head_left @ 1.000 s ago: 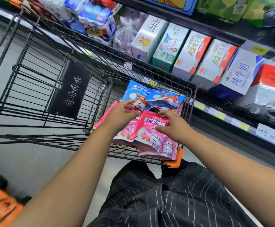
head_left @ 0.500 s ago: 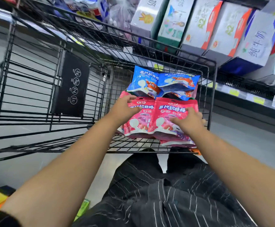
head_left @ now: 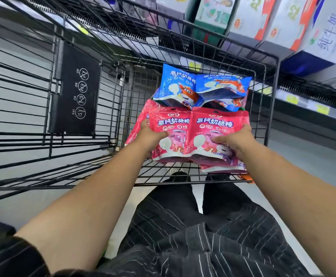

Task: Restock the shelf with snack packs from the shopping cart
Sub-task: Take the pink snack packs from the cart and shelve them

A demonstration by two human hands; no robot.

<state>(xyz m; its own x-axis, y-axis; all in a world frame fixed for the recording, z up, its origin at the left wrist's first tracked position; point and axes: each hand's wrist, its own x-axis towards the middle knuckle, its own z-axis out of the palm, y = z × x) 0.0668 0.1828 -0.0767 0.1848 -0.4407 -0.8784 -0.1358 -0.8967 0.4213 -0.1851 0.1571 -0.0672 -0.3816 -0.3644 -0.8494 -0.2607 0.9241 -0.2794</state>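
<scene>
A black wire shopping cart [head_left: 271,80] holds a stack of snack packs in its near right corner. Pink snack packs [head_left: 213,126] lie on top at the front, two side by side. Blue snack packs [head_left: 199,86] lie behind them. My left hand [head_left: 151,134] grips the left pink pack, thumb on its face. My right hand [head_left: 235,138] grips the right pink pack at its right edge. More pink packs lie under these two, partly hidden.
A shelf [head_left: 295,92] with yellow price tags runs along the right, above the grey floor. Large milk cartons [head_left: 283,23] stand on it. A black sign plate [head_left: 75,92] hangs on the cart's inner panel. My dark striped trousers [head_left: 193,226] fill the foreground.
Both hands have slid outward over the pink packs and closed on them, tilting their top ends up. The view has moved closer to the cart.
</scene>
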